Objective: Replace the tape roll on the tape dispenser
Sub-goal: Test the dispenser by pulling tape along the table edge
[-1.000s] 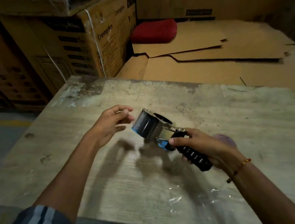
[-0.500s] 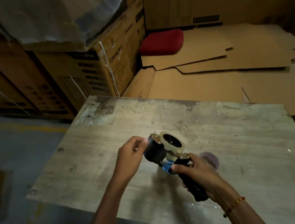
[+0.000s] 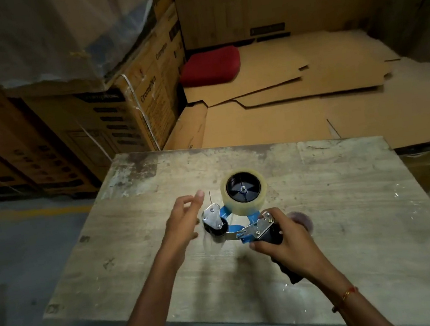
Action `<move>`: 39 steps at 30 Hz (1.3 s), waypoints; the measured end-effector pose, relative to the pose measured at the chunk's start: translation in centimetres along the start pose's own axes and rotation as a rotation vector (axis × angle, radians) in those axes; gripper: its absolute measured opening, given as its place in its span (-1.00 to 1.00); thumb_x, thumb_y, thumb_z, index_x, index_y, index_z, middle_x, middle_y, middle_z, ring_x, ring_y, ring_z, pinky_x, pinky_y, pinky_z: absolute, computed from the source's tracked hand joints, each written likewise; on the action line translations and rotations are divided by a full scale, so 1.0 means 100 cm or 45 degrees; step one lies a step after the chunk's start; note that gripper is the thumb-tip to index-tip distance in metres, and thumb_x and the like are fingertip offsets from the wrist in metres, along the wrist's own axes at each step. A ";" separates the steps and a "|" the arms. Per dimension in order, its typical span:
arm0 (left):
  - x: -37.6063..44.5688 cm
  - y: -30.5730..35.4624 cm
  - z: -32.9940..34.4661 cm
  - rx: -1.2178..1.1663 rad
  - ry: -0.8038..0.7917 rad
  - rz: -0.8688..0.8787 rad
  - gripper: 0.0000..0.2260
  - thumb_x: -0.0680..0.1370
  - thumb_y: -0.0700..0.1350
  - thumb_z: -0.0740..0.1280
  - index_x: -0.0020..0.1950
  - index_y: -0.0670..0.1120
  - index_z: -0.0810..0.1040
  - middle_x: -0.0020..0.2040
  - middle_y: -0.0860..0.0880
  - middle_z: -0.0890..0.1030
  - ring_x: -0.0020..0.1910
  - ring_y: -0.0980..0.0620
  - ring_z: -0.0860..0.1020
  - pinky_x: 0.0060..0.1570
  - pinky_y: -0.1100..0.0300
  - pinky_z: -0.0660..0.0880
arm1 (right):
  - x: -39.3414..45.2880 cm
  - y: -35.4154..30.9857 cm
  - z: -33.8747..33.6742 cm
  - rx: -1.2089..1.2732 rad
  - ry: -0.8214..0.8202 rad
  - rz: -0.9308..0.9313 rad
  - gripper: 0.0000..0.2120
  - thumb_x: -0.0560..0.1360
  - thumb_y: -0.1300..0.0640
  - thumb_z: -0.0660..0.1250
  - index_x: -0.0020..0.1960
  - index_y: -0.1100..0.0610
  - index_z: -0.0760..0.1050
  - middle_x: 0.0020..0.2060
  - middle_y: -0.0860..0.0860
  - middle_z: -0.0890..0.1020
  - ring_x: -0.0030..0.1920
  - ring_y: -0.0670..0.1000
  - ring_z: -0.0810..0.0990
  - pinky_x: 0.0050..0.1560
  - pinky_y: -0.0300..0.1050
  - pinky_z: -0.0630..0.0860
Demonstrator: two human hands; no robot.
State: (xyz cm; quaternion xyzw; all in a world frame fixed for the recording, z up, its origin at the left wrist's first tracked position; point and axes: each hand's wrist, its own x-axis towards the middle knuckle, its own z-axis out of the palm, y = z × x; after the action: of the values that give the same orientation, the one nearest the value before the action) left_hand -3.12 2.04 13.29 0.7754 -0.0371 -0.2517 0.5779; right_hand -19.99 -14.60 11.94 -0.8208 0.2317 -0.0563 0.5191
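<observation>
A hand-held tape dispenser (image 3: 245, 227) with a blue frame, metal plates and a black handle lies on its side over the worn wooden table (image 3: 353, 212). A clear tape roll (image 3: 244, 203) sits on its black hub, facing up. My right hand (image 3: 286, 246) grips the black handle. My left hand (image 3: 183, 222) hovers just left of the dispenser's black roller and metal plate, fingers relaxed and holding nothing. A small purplish round object (image 3: 303, 219) lies on the table behind my right hand, partly hidden.
Stacked printed cardboard boxes (image 3: 118, 115) stand beyond the table's far left corner. Flattened cardboard sheets (image 3: 297, 107) cover the floor behind, with a red cushion (image 3: 210, 66) on them. Grey floor (image 3: 28, 258) lies left of the table.
The dispenser has been turned so the tape roll's hub faces up. My left hand has let go of the roller end and drawn back to the left, now open.
</observation>
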 end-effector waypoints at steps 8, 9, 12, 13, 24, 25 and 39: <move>0.022 -0.002 -0.009 -0.112 -0.457 -0.184 -0.63 0.43 0.19 0.49 0.02 -0.07 0.62 -0.09 -0.05 0.65 -0.09 -0.08 0.63 -0.04 -0.08 0.61 | -0.009 -0.027 0.016 0.300 -0.062 0.292 -0.48 0.40 0.01 0.57 0.24 -0.12 0.39 -0.10 0.11 0.69 -0.32 0.10 0.69 -0.36 -0.05 0.60; 0.025 -0.004 -0.010 -0.132 -0.483 -0.187 -0.71 0.46 0.14 0.48 -0.04 -0.05 0.61 -0.15 -0.03 0.64 -0.15 -0.06 0.62 -0.11 -0.03 0.59 | -0.011 -0.031 0.015 0.412 -0.084 0.366 -0.46 0.41 0.04 0.57 0.28 -0.07 0.39 -0.09 0.17 0.70 -0.30 0.14 0.69 -0.34 -0.04 0.60; 0.032 -0.011 -0.014 -0.209 -0.569 -0.179 -0.76 0.47 0.10 0.48 -0.08 -0.05 0.60 -0.18 -0.10 0.64 -0.17 -0.14 0.61 -0.02 -0.17 0.56 | -0.019 -0.034 0.012 0.673 -0.169 0.569 -0.48 0.44 -0.02 0.52 0.28 0.18 0.46 -0.13 0.25 0.70 -0.22 0.23 0.67 -0.26 0.03 0.59; 0.033 -0.012 -0.014 -0.233 -0.605 -0.163 -0.75 0.46 0.11 0.49 -0.08 -0.05 0.60 -0.18 -0.11 0.65 -0.14 -0.18 0.61 0.00 -0.20 0.54 | -0.023 -0.034 0.013 0.731 -0.217 0.628 -0.47 0.45 -0.07 0.48 0.25 0.25 0.48 -0.12 0.28 0.68 -0.20 0.23 0.65 -0.24 0.04 0.58; 0.051 -0.028 0.006 -0.137 -1.269 -0.101 -0.51 0.48 0.14 0.47 0.39 0.09 0.51 0.33 -0.07 0.59 0.33 -0.15 0.54 0.29 -0.23 0.42 | -0.062 -0.017 0.038 0.926 -0.358 0.685 -0.74 0.53 0.03 0.44 -0.01 0.25 0.58 -0.30 0.16 0.58 -0.37 0.07 0.55 -0.29 -0.05 0.54; 0.052 -0.030 0.009 -0.112 -1.315 -0.094 -0.49 0.49 0.13 0.46 0.42 0.10 0.47 0.35 -0.08 0.58 0.32 -0.13 0.54 0.26 -0.18 0.44 | -0.066 -0.015 0.041 0.923 -0.319 0.685 -0.79 0.51 0.06 0.46 -0.10 0.20 0.57 -0.33 0.13 0.55 -0.40 0.05 0.51 -0.31 -0.05 0.51; 0.018 -0.086 0.031 0.391 -1.249 -0.738 -0.24 0.52 0.44 0.10 0.07 -0.23 0.65 0.01 -0.22 0.72 0.00 -0.17 0.70 -0.05 0.06 0.56 | -0.110 -0.007 0.026 0.555 0.333 0.715 -0.88 0.53 0.17 0.43 -0.10 0.22 0.54 -0.37 0.15 0.56 -0.44 0.05 0.48 -0.37 -0.08 0.49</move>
State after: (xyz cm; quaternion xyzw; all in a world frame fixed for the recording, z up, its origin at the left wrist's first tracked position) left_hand -4.90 1.55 4.21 0.6216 -0.1227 -0.7205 0.2819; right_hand -28.62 -7.39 12.96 -0.5813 0.4947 -0.0642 0.6428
